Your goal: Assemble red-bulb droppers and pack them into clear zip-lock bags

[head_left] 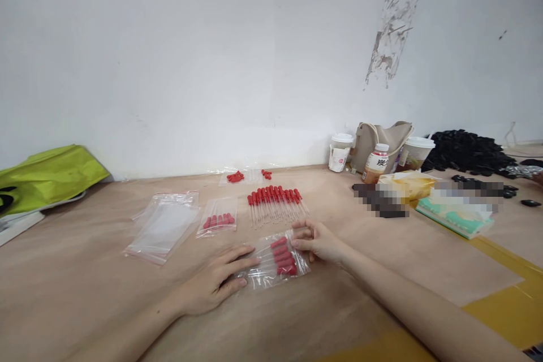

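Observation:
A clear zip bag (268, 281) lies in front of me with several droppers inside, their red rubber bulbs (283, 257) to the right and thin clear tubes to the left. My left hand (216, 277) rests with its fingers stretched out and apart, the fingertips on the bag's left end. At the other end, the curled fingers and thumb of my right hand (316, 242) pinch the bag's edge. Just beyond are rows of loose red-bulbed droppers (278, 203). Left of those sits another filled zip bag (218, 216) of droppers.
Flat zip bags (165, 226) are stacked at the left, near a yellow-green bag (55, 172). By the wall lie small red bulbs (236, 176) on clear plastic. Cups (339, 153), a bottle (376, 164), a handbag (360, 144), a tissue pack (453, 215) and black parts (466, 150) occupy the right.

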Action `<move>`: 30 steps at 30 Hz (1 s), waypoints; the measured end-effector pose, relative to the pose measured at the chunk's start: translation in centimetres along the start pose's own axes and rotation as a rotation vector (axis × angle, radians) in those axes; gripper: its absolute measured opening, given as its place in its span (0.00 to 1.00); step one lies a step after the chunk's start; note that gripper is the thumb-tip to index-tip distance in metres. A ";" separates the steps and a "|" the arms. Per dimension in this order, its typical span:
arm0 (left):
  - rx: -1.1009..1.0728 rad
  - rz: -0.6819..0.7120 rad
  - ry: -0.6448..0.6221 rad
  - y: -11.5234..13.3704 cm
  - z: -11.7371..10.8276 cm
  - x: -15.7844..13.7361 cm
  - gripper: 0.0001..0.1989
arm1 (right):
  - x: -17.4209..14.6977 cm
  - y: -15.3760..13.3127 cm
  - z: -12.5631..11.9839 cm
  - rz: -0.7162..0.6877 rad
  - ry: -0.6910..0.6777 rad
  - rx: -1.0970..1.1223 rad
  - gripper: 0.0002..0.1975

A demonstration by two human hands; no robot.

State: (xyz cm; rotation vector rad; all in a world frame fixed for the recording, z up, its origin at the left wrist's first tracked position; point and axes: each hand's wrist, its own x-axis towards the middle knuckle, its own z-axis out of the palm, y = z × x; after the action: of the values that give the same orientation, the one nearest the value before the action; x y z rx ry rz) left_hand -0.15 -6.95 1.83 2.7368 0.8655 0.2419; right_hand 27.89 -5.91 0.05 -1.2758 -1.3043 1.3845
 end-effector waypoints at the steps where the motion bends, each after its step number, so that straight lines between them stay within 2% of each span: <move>1: 0.000 -0.003 -0.004 0.0 0.0 0.0 0.20 | 0.1 0.0 0.0 -0.005 0.046 -0.003 0.28; 5: 0.003 0.015 -0.004 0.0 0.0 0.1 0.19 | 0.0 -0.2 0.0 0.023 0.131 -0.053 0.28; 8: 0.001 0.048 -0.012 0.1 -0.1 0.3 0.18 | 0.0 -0.6 0.2 0.095 0.081 -0.089 0.24; 10: -0.005 0.057 -0.013 0.1 -0.2 0.4 0.18 | 0.0 -0.6 0.3 0.126 -0.011 -0.113 0.18; 13: -0.015 0.059 -0.010 0.2 -0.2 0.4 0.18 | 0.2 -0.2 0.5 0.055 -0.152 -0.059 0.15; 17: -0.040 0.060 0.026 0.3 -0.1 0.1 0.20 | -0.2 -0.2 1.0 -0.101 -0.214 0.054 0.15; 21: -0.025 0.002 0.149 0.2 0.1 -0.4 0.24 | -1.0 -1.5 0.6 -0.096 -0.302 0.279 0.14; 23: 0.018 -0.021 0.235 0.1 0.1 -0.5 0.24 | -1.0 -2.3 -0.6 -0.099 -0.223 0.379 0.11; 26: 0.106 -0.066 0.385 -0.5 -0.3 -0.4 0.21 | -0.2 -3.3 -3.5 -0.136 0.036 0.485 0.05; 30: 0.216 -0.207 0.550 -3.3 -1.3 -0.4 0.18 | 1.6 -2.7 -7.8 -0.285 0.356 0.587 0.06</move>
State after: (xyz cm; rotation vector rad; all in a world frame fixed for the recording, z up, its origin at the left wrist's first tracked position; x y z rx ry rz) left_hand -2.62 -4.32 2.08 2.7788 1.3730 0.9367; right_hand 35.18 -2.79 2.96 -0.8429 -0.7233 1.1512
